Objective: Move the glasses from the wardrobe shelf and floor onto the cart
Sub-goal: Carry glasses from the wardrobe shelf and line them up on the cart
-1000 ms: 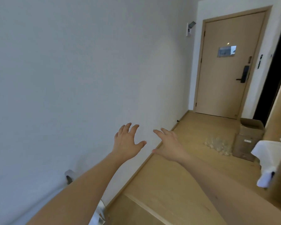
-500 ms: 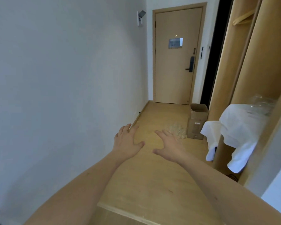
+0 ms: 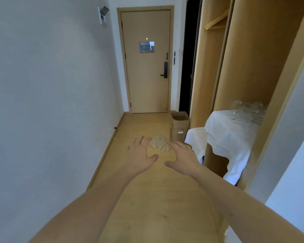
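Several clear glasses stand in a cluster on the wooden floor down the corridor, partly hidden behind my hands. More clear glasses sit on a wardrobe shelf covered by a white cloth at the right. My left hand and my right hand are stretched out in front of me, palms down, fingers spread, holding nothing. Both hands are in the air, well short of the floor glasses. No cart is in view.
An open cardboard box stands on the floor beside the wardrobe. A closed door ends the corridor. A white wall runs along the left. A wooden hanger hangs in the wardrobe.
My view has swung right from the wall to the corridor and wardrobe. The shelf glasses have come into view, and my open hands now line up with the floor glasses.
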A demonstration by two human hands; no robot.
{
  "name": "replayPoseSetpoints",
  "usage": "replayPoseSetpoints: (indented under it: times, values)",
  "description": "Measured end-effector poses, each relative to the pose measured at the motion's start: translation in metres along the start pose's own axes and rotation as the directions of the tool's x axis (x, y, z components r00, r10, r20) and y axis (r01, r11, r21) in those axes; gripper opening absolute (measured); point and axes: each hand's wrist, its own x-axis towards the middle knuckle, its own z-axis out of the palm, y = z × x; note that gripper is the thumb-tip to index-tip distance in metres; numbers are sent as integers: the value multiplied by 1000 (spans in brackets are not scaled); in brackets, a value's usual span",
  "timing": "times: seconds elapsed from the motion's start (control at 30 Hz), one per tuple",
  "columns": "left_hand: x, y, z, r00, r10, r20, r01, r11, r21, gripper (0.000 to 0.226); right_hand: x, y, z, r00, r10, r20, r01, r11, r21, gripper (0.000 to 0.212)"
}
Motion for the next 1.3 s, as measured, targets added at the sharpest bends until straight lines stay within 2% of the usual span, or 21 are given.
replayPoseSetpoints:
  times: [0.4,0.67,0.93,1.3]
  values:
    - [125,-39,22,986,146,85,-141,988,-65,75,88,3,11,977,199,-78,-199,980,2,84]
    - [177,-32,57,961,239,140,-224,967,-118,76,108,28,11,949,305,-80,-307,951,-21,85]
    - [235,-11,95,929,329,172,-303,940,-159,75,149,74,2,928,366,-73,-370,928,-48,80]
    - [372,41,149,908,384,165,-361,920,-154,70,255,174,-26,899,426,-106,-432,901,-40,84]
